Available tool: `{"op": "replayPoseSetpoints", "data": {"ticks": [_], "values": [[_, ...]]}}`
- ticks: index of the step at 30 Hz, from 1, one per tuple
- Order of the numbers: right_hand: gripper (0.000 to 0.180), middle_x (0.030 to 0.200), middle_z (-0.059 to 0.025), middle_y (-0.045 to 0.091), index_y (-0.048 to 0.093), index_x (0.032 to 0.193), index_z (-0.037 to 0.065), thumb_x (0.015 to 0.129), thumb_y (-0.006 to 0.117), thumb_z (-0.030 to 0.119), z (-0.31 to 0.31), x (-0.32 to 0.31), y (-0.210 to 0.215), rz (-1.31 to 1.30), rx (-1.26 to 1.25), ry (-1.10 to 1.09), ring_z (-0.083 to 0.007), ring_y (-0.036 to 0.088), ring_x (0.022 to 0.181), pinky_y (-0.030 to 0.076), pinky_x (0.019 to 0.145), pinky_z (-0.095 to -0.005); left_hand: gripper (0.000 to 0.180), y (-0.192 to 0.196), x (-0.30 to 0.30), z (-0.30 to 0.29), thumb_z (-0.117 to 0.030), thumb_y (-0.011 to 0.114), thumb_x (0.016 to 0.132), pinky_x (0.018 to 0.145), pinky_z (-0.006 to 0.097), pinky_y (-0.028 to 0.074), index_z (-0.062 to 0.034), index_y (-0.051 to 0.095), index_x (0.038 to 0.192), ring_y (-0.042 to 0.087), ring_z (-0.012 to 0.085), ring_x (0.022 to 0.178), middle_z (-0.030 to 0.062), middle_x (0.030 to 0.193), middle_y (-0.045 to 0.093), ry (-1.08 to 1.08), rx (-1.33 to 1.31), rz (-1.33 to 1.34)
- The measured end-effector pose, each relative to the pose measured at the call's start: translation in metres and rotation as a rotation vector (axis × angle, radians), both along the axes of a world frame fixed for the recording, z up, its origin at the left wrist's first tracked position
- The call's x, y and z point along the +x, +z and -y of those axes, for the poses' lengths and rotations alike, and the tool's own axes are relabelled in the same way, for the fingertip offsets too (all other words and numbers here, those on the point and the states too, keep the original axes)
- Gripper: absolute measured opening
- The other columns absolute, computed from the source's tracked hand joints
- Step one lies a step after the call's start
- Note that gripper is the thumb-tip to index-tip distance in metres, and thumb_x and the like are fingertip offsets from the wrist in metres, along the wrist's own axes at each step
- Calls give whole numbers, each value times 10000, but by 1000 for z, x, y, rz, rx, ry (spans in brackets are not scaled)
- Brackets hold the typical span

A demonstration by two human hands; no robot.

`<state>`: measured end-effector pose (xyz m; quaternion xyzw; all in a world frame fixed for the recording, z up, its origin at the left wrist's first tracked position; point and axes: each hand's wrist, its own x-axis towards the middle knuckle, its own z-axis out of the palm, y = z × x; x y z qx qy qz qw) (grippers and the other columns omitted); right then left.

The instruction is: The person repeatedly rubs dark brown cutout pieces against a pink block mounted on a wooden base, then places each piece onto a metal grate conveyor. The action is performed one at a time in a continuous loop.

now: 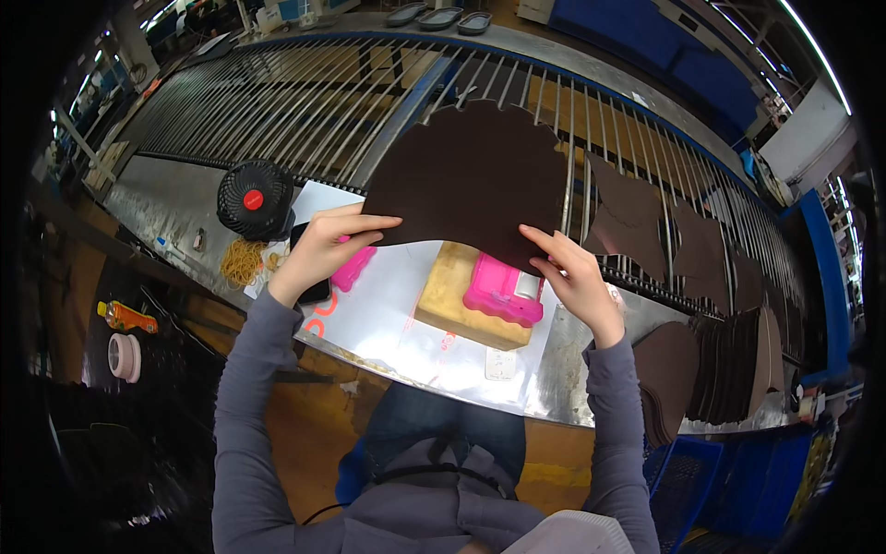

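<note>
Between both hands I hold up a dark brown cut sheet piece (471, 175), leather-like, with a scalloped far edge and a curved near edge. My left hand (334, 242) pinches its left corner between thumb and fingers. The right corner is gripped by my right hand (574, 282) in the same way. Beneath the piece lies a yellowish block (452, 305) on a white sheet (369, 342). A bright pink case (503, 294) rests on the block, partly hidden by the brown piece. Another pink item (353, 268) shows beside my left hand.
Beyond the metal table runs a roller conveyor (277, 115) carrying more brown pieces (632, 217). Stacked brown pieces (729, 365) stand at right. At left are a black fan (255, 200), rubber bands (243, 263) and a phone-like black object (318, 292). Blue crates (729, 480) sit lower right.
</note>
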<state>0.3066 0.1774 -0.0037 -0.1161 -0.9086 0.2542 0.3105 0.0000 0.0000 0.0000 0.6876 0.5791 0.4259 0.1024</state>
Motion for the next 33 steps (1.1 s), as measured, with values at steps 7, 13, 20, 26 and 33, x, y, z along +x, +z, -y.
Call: {"op": "replayPoseSetpoints", "data": {"ticks": [7, 13, 20, 26, 33], "values": [[460, 846, -95, 597, 637, 1251, 81, 816, 677, -67, 8, 44, -27, -52, 37, -184, -184, 542, 683, 458, 610, -287, 321, -10, 21, -27, 67, 653, 819, 770, 287, 519, -45, 711, 1115, 680, 227, 897, 121, 993, 701, -81, -80, -28], [432, 696, -85, 504, 658, 1232, 91, 828, 674, -57, 17, 92, -81, -129, 29, -387, -188, 489, 598, 416, 570, -313, 369, -18, 62, -64, 61, 634, 793, 764, 327, 544, -84, 715, 1122, 682, 273, 888, 125, 974, 689, -285, 1, -93], [417, 686, -86, 517, 677, 1193, 72, 803, 683, -75, 32, 145, -94, -179, 9, -578, -177, 487, 573, 418, 550, -298, 401, -16, 106, -97, 20, 622, 762, 831, 360, 543, -123, 723, 1123, 671, 323, 949, 150, 1089, 691, -413, 32, -198], [400, 780, -164, 596, 692, 1135, 50, 787, 616, -134, 57, 207, -14, 44, 238, -660, -256, 611, 663, 481, 613, -326, 450, -3, 149, -130, 81, 573, 767, 809, 355, 529, -83, 693, 1169, 670, 310, 899, 167, 1062, 693, -638, -157, -178], [597, 1058, -45, 656, 459, 1420, 35, 856, 630, -61, 45, 235, 53, -325, -62, -702, -55, 497, 726, 413, 644, -191, 465, 29, 181, -172, 78, 547, 700, 721, 362, 538, -131, 746, 1064, 683, 272, 831, 118, 927, 716, -714, -30, -231]]}}
